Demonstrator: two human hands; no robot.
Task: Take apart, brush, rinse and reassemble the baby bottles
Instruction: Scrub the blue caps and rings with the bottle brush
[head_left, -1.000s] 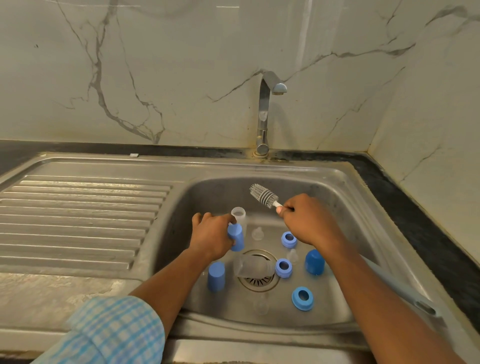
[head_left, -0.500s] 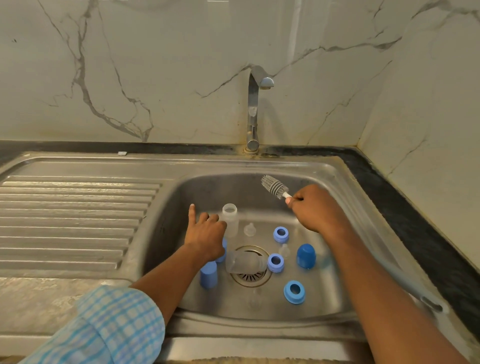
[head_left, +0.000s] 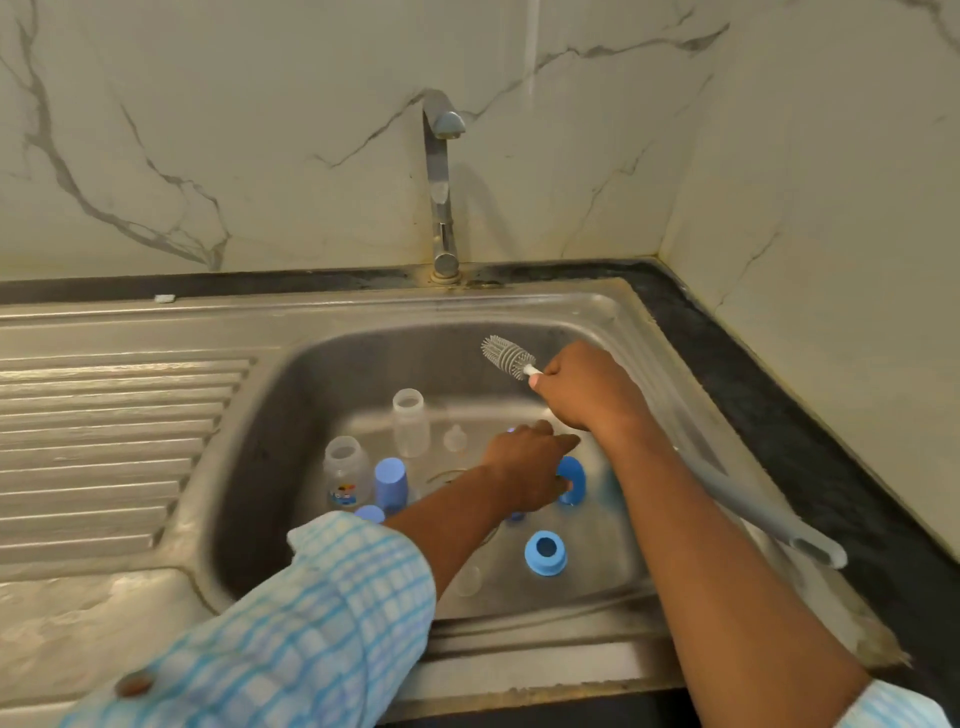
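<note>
My right hand (head_left: 582, 389) grips the bottle brush just behind its grey bristle head (head_left: 506, 356); the long grey handle (head_left: 769, 514) runs back along my forearm. My left hand (head_left: 530, 467) reaches right across the sink basin (head_left: 270, 441) and pinches a blue cap (head_left: 574, 478) between thumb and fingers. Two clear bottles stand upright: a plain one (head_left: 410, 421) and a printed one (head_left: 345, 473). A second blue cap (head_left: 390, 483) stands beside the printed bottle, a third (head_left: 370, 513) peeks over my sleeve. A blue collar ring (head_left: 545, 553) and clear teats (head_left: 455, 439) lie on the basin floor.
The tap (head_left: 441, 156) stands behind the basin, with no water running. A ribbed draining board (head_left: 114, 426) lies to the left. Black counter (head_left: 779, 415) and marble wall close off the right side. Another clear teat (head_left: 467, 579) rests near the front wall.
My left hand crossed from the basin's left side to the blue cap on the right. The bottle that lay over the drain now stands upright at left. My right hand keeps the brush raised.
</note>
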